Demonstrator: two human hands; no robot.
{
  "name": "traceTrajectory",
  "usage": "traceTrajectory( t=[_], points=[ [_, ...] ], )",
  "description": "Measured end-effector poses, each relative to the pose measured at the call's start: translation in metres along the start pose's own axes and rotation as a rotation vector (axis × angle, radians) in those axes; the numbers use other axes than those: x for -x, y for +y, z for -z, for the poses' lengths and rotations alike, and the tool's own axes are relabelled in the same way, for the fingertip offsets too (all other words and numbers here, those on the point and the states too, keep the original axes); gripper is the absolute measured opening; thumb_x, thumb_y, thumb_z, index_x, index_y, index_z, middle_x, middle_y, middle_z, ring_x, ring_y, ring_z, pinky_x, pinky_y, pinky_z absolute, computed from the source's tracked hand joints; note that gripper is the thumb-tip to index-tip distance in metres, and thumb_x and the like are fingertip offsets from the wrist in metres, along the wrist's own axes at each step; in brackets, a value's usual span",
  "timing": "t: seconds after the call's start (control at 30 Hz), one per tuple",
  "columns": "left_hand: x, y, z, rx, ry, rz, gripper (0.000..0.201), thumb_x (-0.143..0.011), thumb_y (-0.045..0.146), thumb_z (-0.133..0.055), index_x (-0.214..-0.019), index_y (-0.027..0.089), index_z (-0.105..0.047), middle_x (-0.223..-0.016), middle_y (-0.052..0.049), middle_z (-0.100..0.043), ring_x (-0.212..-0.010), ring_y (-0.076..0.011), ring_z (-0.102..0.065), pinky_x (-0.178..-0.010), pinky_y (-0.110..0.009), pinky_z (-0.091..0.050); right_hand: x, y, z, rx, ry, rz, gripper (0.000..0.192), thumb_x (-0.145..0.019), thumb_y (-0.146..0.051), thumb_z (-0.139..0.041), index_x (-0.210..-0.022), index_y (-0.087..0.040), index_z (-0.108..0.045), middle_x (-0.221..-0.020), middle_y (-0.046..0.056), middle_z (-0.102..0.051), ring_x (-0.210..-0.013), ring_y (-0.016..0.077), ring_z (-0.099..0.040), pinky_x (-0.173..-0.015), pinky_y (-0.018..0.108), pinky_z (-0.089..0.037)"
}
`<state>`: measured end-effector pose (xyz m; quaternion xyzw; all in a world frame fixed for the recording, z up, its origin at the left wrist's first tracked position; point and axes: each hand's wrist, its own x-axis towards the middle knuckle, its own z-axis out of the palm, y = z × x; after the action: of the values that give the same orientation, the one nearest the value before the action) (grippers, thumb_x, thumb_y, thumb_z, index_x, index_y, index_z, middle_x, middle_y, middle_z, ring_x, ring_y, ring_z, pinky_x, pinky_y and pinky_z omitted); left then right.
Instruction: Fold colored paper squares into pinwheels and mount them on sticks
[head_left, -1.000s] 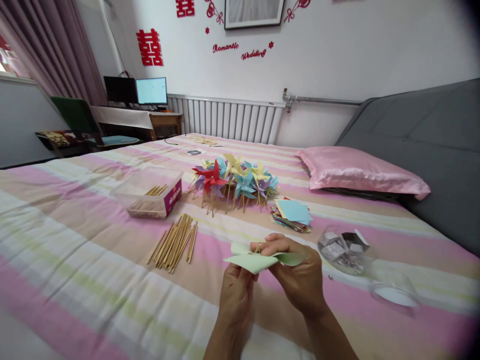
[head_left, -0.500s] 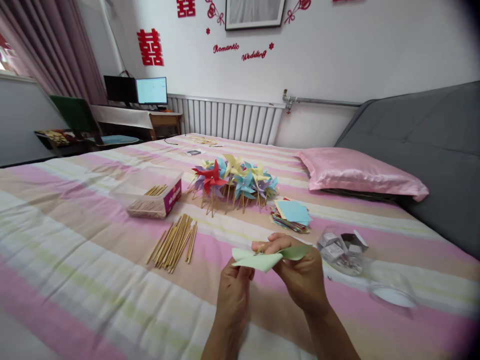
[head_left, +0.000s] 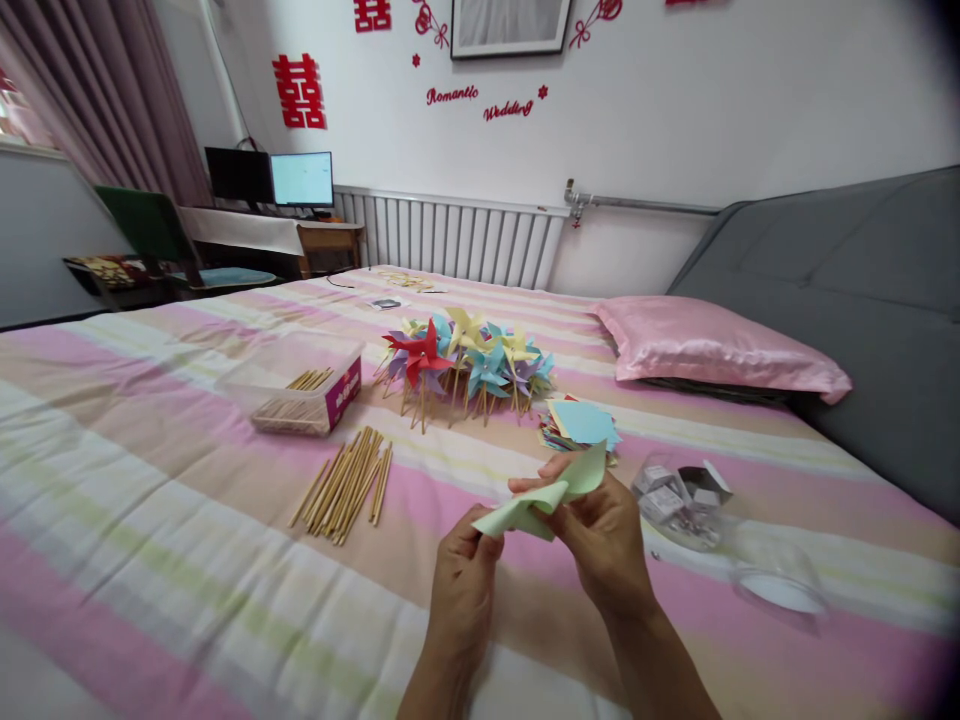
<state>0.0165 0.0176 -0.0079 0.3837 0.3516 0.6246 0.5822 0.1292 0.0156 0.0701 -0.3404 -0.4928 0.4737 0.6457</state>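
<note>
Both hands (head_left: 540,560) pinch green paper (head_left: 540,505); wall reads "Romantic Wedding" (head_left: 480,102).

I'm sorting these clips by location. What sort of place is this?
Most likely a home bedroom used for craft work. A wide bed with a striped sheet and pink pillow fills the view, a radiator runs along the wall, and a desk with monitors stands in the corner.
</note>
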Motion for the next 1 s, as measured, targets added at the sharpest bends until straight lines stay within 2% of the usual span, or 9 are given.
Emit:
traceTrajectory(
  t=[0.13,0.23,0.43,0.63,0.83,1.0],
  points=[
    [0.000,0.000,-0.002,0.044,-0.025,0.014,0.027,-0.074,0.041,-0.068,-0.085,0.016,-0.070,-0.077,-0.003,-0.058,-0.071,-0.0123,-0.045,-0.071,-0.024,-0.038,0.001,-0.003,-0.005,-0.049,0.030,0.001,0.031,-0.066,-0.034,-0.077,-0.086,-0.022,-0.056,-0.067,-0.001,-0.066,-0.059,0.0150,-0.063,-0.053,0.024,-0.050],
    [0.001,0.002,-0.004,0.020,0.002,0.044,0.027,-0.074,0.043,-0.067,-0.080,0.016,-0.069,-0.075,-0.001,-0.056,-0.063,-0.0091,-0.040,-0.062,-0.021,-0.035,-0.003,0.001,-0.004,-0.032,0.069,0.011,0.028,-0.067,-0.032,-0.075,-0.086,-0.020,-0.058,-0.065,-0.002,-0.063,-0.058,0.0130,-0.061,-0.050,0.021,-0.048],
    [0.003,0.009,-0.011,-0.128,-0.142,0.101,0.038,-0.074,0.050,-0.064,-0.086,0.014,-0.067,-0.056,0.003,-0.044,-0.051,-0.0078,-0.037,-0.051,-0.021,-0.029,-0.017,0.011,0.006,-0.015,0.173,-0.055,0.032,-0.065,-0.033,-0.076,-0.089,-0.017,-0.064,-0.082,0.006,-0.072,-0.077,0.0195,-0.067,-0.073,0.031,-0.053],
    [0.007,0.007,-0.014,-0.245,-0.216,0.131,0.044,-0.077,0.054,-0.058,-0.088,0.012,-0.067,-0.059,0.001,-0.047,-0.051,-0.0087,-0.043,-0.052,-0.022,-0.033,-0.022,0.013,0.016,-0.001,0.136,-0.173,0.035,-0.063,-0.038,-0.077,-0.089,-0.017,-0.067,-0.084,0.006,-0.074,-0.079,0.0198,-0.068,-0.079,0.032,-0.050],
    [0.008,0.007,-0.014,-0.283,-0.223,0.149,0.042,-0.078,0.052,-0.056,-0.086,0.012,-0.066,-0.056,0.003,-0.044,-0.049,-0.0080,-0.040,-0.049,-0.021,-0.031,-0.024,0.013,0.025,0.079,0.157,-0.200,0.036,-0.061,-0.041,-0.078,-0.083,-0.014,-0.070,-0.077,0.006,-0.073,-0.073,0.0202,-0.066,-0.068,0.031,-0.050],
    [0.008,0.007,-0.015,-0.275,-0.205,0.157,0.042,-0.076,0.054,-0.058,-0.083,0.013,-0.065,-0.055,0.003,-0.042,-0.048,-0.0082,-0.039,-0.048,-0.021,-0.030,-0.025,0.013,0.028,0.071,0.135,-0.213,0.036,-0.060,-0.041,-0.078,-0.083,-0.014,-0.070,-0.076,0.006,-0.073,-0.073,0.0208,-0.066,-0.068,0.031,-0.050]
  ],
)
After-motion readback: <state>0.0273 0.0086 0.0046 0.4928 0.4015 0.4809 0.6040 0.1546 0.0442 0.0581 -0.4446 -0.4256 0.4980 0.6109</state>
